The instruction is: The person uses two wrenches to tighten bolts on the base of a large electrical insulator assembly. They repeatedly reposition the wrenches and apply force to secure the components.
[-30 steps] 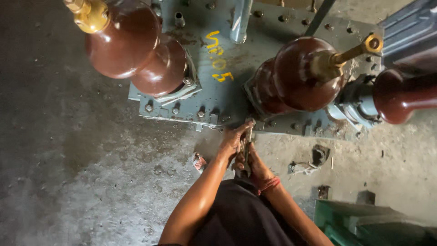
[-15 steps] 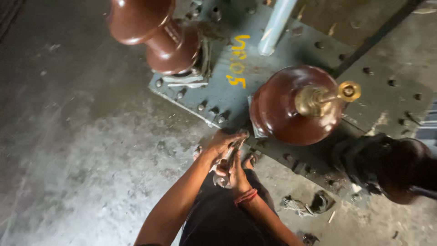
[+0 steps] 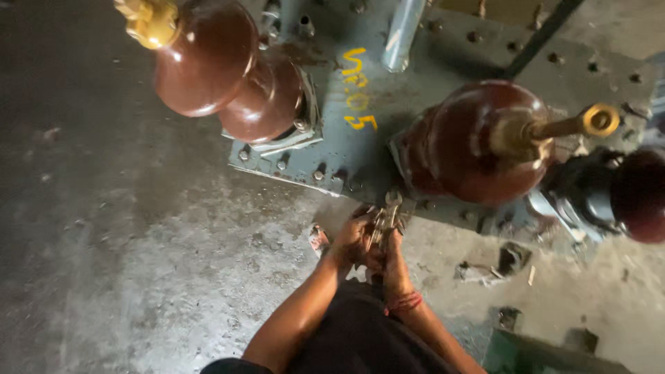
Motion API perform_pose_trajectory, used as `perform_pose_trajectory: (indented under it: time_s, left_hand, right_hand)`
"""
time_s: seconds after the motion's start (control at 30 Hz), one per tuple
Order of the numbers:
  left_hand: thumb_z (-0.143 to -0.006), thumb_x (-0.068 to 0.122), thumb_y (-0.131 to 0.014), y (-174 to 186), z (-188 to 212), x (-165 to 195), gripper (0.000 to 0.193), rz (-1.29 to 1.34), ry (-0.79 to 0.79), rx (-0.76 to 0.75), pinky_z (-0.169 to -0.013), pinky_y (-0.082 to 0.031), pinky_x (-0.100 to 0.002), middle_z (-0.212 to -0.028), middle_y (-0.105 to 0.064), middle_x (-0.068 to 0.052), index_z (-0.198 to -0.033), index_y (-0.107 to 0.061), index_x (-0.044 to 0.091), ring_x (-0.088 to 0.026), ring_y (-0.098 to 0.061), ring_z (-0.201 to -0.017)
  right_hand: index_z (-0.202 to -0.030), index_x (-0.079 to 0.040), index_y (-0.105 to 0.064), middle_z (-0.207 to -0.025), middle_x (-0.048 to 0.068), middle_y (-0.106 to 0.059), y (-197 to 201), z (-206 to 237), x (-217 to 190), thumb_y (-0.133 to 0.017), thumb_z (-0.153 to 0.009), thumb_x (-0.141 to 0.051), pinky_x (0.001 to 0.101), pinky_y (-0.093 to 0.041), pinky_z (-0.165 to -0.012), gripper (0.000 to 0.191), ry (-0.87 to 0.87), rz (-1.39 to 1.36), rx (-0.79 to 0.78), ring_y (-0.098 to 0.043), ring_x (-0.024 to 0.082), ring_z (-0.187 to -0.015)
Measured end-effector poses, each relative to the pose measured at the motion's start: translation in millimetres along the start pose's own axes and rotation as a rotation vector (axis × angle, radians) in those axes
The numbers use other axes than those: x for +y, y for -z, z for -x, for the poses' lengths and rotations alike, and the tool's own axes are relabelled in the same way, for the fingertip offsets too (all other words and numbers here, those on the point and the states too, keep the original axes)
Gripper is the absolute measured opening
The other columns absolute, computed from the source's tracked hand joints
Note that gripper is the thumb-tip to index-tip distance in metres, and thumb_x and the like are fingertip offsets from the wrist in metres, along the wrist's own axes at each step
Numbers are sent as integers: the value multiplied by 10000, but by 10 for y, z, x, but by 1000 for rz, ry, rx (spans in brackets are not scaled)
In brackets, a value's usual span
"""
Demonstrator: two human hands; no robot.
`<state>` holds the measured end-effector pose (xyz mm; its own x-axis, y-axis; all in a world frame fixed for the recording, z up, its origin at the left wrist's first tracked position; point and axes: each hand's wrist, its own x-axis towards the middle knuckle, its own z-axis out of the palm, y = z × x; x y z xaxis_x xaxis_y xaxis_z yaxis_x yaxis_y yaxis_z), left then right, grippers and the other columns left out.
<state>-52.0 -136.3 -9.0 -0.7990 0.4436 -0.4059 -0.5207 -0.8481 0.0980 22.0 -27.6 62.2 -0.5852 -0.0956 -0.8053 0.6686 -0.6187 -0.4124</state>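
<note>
While clamped together at the near edge of the grey transformer lid (image 3: 360, 149), left hand (image 3: 352, 239) and right hand (image 3: 392, 257) grip metal spanners (image 3: 385, 216); could slip off the bolt, striking the brown insulator (image 3: 478, 142) just beyond.

Glossy brown insulators (image 3: 228, 76); grey-blue cover plate (image 3: 360, 156); silvery wrench (image 3: 385, 218).

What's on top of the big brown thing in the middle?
A brass terminal rod sticks out of the middle brown insulator. Below it, both hands grip spanners at the lid's edge; the bolt they work on is hidden.
</note>
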Motion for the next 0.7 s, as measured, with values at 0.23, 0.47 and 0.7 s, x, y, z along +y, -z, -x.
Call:
perform_pose_trajectory:
  time_s: [0.23,0.47,0.7]
  left_hand:
    - [-983,70,-599,-159,-121,497,110,-500,305,78,-630,-560,-358,-930,-727,-137,-1031,-671,1,-249,-694,-768]
    - [-989,143,-718,-414,42,778,134,-559,387,-285,-595,-499,-316,-850,-666,-82,-1010,-653,28,-174,-632,-707]
    - [-937,209,-765,-423,-88,879,277,-625,529,-210,-839,-593,-320,-1038,-725,-50,-1139,-696,32,-169,-690,-927]
  right_hand:
    - [-798,-202,-513,-594,-56,-324,-206,578,134,-426,-978,-719,263,-189,-430,554,76,-96,-55,-284,85,-485]
    - [-684,-208,-399,-566,-55,-322,-568,487,226,-336,-943,-765,283,-204,-453,618,91,22,53,-274,100,-471]
    - [-865,-233,-484,-755,-62,-476,-873,-11,473,-340,-966,-806,258,-343,-576,599,204,-154,82,-447,101,-662]
